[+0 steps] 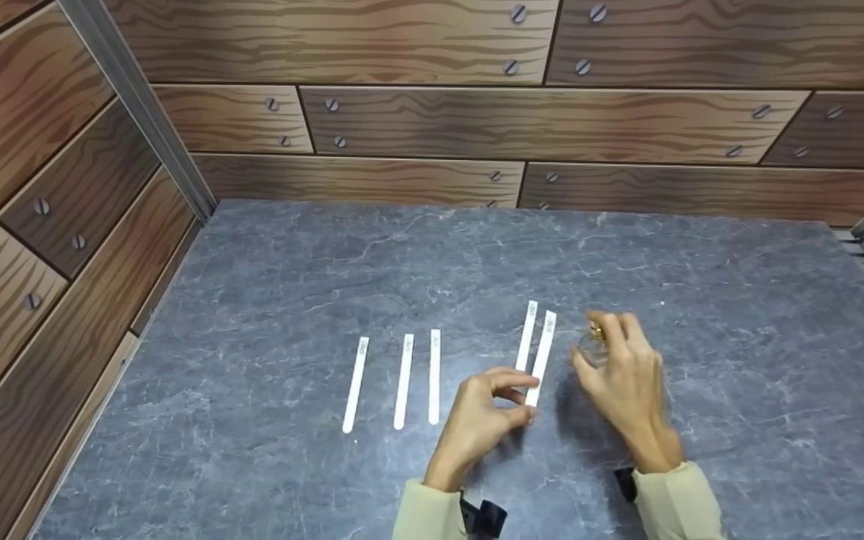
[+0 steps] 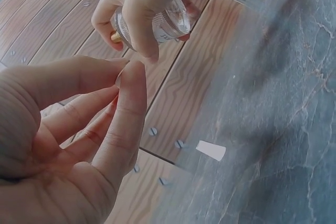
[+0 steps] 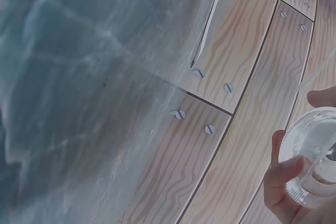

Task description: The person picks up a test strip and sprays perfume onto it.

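Observation:
My left hand point(image 1: 488, 409) pinches the lower end of a white paper test strip point(image 1: 544, 349) between thumb and fingertips; small print marks its upper end. Behind it a second printed strip point(image 1: 527, 334) lies on the table, partly hidden by the hand. My right hand point(image 1: 631, 375), to the right of the held strip, grips a clear ribbed-glass perfume bottle point(image 2: 170, 22) with a gold spray top point(image 2: 116, 36). The right wrist view has the round glass bottle point(image 3: 298, 137) at its right edge, fingers round it. In the left wrist view the bottle is just beyond the left fingertips.
Three more white strips, the left point(image 1: 355, 386), middle point(image 1: 403, 382) and right point(image 1: 434, 379), lie roughly parallel on the grey marbled table point(image 1: 252, 300), left of my left hand. Wood-print panels point(image 1: 402, 120) wall the table's back and left, with a metal post point(image 1: 139, 105) in the corner.

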Motion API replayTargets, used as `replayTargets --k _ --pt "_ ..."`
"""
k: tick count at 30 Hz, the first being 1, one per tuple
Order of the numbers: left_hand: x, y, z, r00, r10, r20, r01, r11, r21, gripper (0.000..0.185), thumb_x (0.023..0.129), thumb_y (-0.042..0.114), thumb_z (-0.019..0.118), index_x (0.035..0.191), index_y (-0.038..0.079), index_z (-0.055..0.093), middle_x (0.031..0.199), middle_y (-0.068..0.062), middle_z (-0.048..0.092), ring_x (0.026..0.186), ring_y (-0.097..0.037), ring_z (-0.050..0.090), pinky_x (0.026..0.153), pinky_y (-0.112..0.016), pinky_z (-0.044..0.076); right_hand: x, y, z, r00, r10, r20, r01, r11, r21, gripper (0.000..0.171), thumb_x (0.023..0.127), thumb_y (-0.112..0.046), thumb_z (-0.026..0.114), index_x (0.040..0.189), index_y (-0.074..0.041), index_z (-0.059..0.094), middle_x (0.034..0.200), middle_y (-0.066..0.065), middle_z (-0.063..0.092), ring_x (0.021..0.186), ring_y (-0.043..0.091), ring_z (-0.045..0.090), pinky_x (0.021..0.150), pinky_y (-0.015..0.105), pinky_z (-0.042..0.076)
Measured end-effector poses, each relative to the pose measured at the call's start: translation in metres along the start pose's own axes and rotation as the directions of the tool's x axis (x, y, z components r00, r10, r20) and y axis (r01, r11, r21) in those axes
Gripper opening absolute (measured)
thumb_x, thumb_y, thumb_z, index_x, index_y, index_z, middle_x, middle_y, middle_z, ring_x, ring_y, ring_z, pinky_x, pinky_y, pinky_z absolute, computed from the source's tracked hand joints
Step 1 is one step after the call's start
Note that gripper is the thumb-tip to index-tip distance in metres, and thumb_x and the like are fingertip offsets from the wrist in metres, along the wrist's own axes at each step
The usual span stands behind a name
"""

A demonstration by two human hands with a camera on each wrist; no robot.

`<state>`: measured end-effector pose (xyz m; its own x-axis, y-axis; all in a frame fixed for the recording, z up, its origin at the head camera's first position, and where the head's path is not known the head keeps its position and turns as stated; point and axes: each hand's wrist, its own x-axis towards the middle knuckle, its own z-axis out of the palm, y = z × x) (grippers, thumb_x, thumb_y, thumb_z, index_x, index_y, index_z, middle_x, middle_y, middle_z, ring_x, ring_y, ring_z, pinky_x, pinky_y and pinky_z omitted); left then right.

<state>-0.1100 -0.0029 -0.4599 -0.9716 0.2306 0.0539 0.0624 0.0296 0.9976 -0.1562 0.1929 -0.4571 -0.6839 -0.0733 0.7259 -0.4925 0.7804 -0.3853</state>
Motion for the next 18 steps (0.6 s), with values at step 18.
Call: replayTargets --k 18 --pt "0.017 -0.014 -0.013 0.988 -0.141 -0.069 0.143 0.990 0.019 0.049 0.074 -0.018 0.074 0.121 -0.006 0.070 0.129 -0.011 0.063 0.091 -0.016 0.065 0.069 -0.026 0.058 -0.007 0.011 -0.023 0.997 0.008 -0.075 -0.008 1.000 -0.007 0.048 0.062 0.004 0.086 0.105 0.003 0.065 0.085 0.018 0.060 0.061 0.033 0.060 0.049 0.052 0.051"
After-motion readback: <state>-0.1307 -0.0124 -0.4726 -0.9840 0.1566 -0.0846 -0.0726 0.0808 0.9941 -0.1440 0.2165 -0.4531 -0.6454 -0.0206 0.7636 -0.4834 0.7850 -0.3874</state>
